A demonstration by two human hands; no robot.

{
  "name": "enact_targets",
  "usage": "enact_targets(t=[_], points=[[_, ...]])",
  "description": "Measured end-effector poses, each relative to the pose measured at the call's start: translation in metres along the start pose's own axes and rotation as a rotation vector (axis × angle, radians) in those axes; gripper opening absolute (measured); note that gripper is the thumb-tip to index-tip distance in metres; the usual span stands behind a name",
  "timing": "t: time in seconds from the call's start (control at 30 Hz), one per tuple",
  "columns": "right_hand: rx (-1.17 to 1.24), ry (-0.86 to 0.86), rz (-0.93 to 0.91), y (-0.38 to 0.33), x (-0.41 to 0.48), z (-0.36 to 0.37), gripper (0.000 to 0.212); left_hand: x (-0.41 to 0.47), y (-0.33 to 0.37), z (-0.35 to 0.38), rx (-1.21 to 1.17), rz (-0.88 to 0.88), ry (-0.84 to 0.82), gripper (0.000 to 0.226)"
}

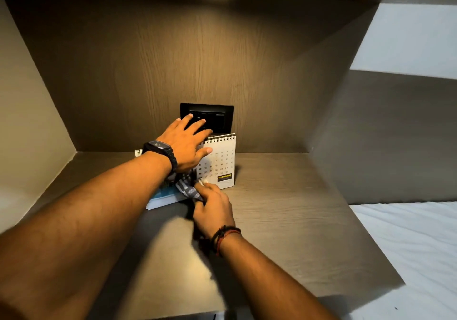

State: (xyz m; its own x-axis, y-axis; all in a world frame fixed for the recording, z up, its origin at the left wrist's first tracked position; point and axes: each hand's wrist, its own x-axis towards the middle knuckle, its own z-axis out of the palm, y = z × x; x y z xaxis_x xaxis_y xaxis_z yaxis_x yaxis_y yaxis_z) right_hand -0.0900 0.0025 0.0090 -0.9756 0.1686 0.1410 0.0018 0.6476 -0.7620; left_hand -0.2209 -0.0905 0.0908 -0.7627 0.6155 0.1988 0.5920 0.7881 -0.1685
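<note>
1 calendar (222,163), 1 cloth (188,191) — 1 book (160,199)

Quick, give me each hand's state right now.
Left hand: open, fingers spread at the desk calendar.
Right hand: closed, pinching a patterned cloth.

Blurred cloth (187,191) half under right hand (214,209)

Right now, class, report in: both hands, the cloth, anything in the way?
Left hand open, spread over top of desk calendar. Right hand grips patterned cloth at the calendar's foot. Book under the cloth; switch panel behind.
</note>
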Motion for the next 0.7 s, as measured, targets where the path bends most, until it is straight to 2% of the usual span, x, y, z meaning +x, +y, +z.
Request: enact_targets(t=[0.1,0.17,0.23,0.33,0.5,0.7], points=[[-0.072,0.115,0.072,0.018,-0.003,-0.033,0.050,-0.004,0.000,-0.007,0.085,-0.016,0.030,0.080],[-0.145,0.230,0.151,0.038,-0.004,-0.063,0.048,-0.008,0.008,-0.014,0.121,-0.011,0.126,0.087],[-0.294,0.284,0.190,0.059,-0.006,-0.091,0.047,-0.012,0.024,-0.020,0.096,0.035,0.229,0.088],[-0.520,0.274,0.261,0.090,-0.017,-0.129,0.045,-0.019,0.065,-0.016,-0.021,0.165,0.314,0.082],[-0.744,0.207,0.319,0.126,-0.040,-0.154,0.046,-0.047,0.145,0.032,-0.203,0.222,0.061,0.081],[-0.735,0.066,0.281,0.151,-0.060,-0.142,0.054,-0.070,0.195,0.081,-0.264,0.184,-0.165,0.088]])
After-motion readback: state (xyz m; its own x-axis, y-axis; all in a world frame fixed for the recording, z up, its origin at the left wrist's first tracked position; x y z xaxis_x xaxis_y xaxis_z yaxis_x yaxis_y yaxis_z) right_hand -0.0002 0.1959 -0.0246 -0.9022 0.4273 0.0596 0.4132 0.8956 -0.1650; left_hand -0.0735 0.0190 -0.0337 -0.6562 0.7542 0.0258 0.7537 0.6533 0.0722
